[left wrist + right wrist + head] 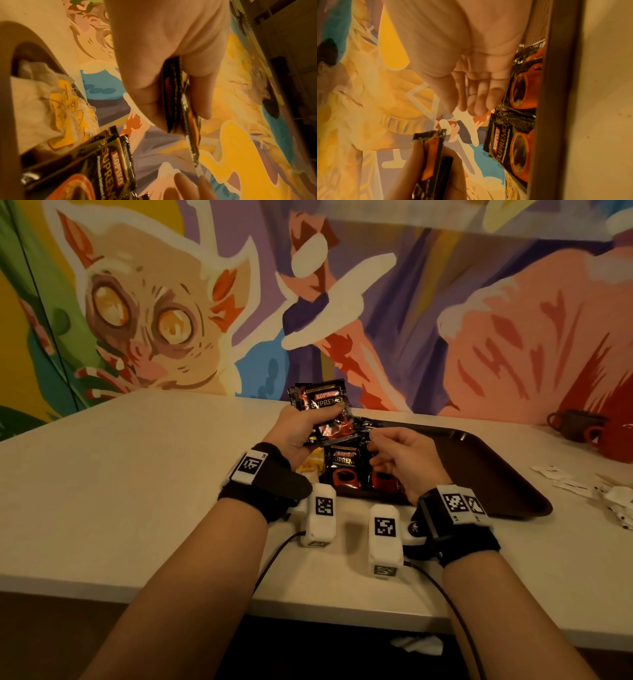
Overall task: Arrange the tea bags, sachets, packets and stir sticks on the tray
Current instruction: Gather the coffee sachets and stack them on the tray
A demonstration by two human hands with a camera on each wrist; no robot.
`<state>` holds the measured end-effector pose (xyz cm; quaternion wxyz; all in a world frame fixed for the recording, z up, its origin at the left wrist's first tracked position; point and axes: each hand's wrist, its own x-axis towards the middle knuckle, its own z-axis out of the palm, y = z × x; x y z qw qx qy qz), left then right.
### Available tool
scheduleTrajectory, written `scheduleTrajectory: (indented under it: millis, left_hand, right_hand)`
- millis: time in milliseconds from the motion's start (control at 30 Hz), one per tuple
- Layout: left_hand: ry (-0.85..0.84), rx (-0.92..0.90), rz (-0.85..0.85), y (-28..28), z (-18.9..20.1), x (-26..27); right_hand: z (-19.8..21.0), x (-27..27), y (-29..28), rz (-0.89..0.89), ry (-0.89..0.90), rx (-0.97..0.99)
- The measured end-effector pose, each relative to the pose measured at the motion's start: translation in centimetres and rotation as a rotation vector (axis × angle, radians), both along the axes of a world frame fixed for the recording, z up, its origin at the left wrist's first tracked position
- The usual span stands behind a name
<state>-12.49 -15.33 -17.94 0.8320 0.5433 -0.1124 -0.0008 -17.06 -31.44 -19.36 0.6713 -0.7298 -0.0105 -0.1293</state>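
Slippage threatens: my left hand (301, 429) pinches a fanned stack of glossy black coffee packets (322, 405) above the brown plastic tray (496, 474); my right hand (404, 457), empty with fingers loosely curled, hovers over the tray beside it.

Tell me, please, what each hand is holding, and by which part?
Left hand grips a stack of coffee packets at its lower half; right hand holds nothing.

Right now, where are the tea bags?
In the head view, the tea bags lie at the tray's near-left corner, just under the left hand, beside the coffee packets.
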Motion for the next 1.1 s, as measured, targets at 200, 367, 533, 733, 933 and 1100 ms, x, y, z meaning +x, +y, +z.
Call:
scheduleTrajectory:
  millis: [200, 367, 533, 733, 933, 1100]
  left_hand:
    - [-0.085, 0.131, -0.103, -0.7, -0.2, -0.8]
    - [-0.104, 0.147, -0.209, -1.6, -0.6, -1.2]
    - [0.084, 0.051, -0.308, -1.9, -0.4, -1.0]
    - [0.291, 0.308, -0.522, -2.0, -0.7, -1.2]
    - [0.328, 0.345, -0.552, -2.5, -0.9, -1.5]
    - [0.296, 0.281, -0.468, -2.3, -0.7, -1.6]
  right_hand:
    - [0.4, -0.7, 0.5, 0.122, -0.135, 0.12]
    - [0.5, -1.1, 0.2, 0.113, -0.159, 0.17]
    - [0.9, -1.0, -1.6, -0.132, -0.171, 0.306]
    - [0.0, 0.5, -3.9, -0.437, -0.025, 0.138]
    - [-0.3, 1.0, -4.5, -0.455, 0.297, 0.066]
    - [-0.3, 0.4, -3.8, -0.336, 0.387, -0.1]
